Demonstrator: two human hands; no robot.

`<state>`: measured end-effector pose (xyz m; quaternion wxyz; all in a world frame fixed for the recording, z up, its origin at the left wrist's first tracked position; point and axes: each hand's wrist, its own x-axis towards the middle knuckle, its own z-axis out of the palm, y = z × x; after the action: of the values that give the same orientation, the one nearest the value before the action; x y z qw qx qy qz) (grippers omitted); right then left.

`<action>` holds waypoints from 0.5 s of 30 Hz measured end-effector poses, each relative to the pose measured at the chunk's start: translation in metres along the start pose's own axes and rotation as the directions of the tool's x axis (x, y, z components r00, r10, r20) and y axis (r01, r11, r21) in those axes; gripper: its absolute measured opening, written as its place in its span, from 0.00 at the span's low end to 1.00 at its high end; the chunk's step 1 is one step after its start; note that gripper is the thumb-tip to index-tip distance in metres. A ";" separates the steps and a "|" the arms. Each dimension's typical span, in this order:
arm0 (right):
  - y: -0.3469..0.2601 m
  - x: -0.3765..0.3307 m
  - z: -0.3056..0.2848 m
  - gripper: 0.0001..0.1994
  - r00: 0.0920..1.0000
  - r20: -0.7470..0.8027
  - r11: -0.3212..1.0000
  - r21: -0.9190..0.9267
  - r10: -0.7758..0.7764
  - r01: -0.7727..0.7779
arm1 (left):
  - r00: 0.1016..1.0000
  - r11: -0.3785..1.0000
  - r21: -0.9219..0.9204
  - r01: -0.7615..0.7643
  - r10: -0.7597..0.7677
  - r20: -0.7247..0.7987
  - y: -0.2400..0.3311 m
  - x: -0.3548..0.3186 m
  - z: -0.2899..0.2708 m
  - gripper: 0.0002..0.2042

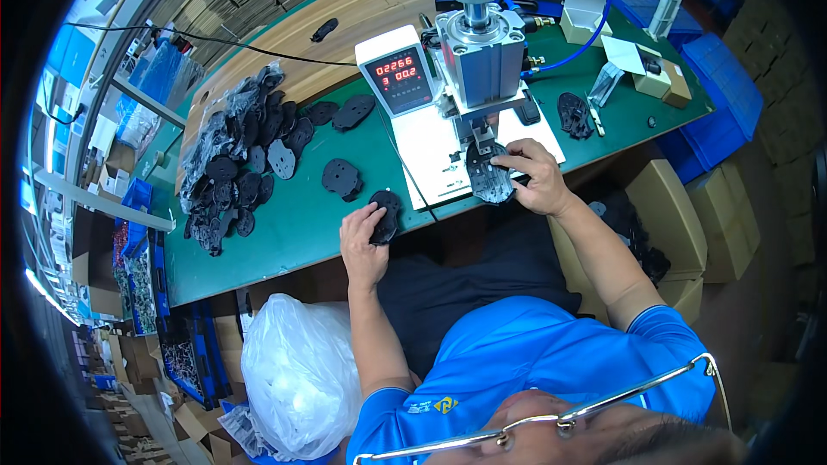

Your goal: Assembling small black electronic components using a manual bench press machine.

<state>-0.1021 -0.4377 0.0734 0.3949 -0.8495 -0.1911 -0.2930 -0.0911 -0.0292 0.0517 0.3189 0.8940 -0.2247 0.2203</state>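
Note:
My right hand (541,176) holds a flat black plastic plate (488,177) on the white base of a small press machine (475,60), right under its ram. My left hand (363,239) rests on another black plate (385,215) at the near edge of the green table (284,237). Both plates are dark, rounded and pierced with holes. A big heap of the same black plates (237,155) lies on the table to my left, partly in a clear plastic bag.
A control box with a red digital display (398,76) stands beside the press. More black plates (575,114) and small white boxes (586,13) lie to the right. A white plastic bag (297,370), cardboard boxes (680,207) and blue crates (724,90) surround the table.

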 end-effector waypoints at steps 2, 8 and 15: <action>0.000 0.000 0.000 0.23 1.000 0.005 1.000 0.015 0.007 -0.007 | 1.000 1.000 0.009 -0.012 0.012 -0.005 -0.002 -0.001 0.000 0.23; 0.000 -0.001 0.000 0.23 1.000 0.013 1.000 0.018 0.025 -0.025 | 1.000 1.000 -0.003 -0.019 0.019 0.002 0.000 0.000 0.000 0.22; 0.001 -0.001 0.000 0.23 1.000 0.003 1.000 0.007 0.002 -0.002 | 1.000 1.000 0.015 -0.020 0.020 0.000 0.001 0.000 0.001 0.22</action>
<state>-0.1024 -0.4380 0.0720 0.3981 -0.8486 -0.1918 -0.2907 -0.0916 -0.0306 0.0513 0.3101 0.8940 -0.2318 0.2253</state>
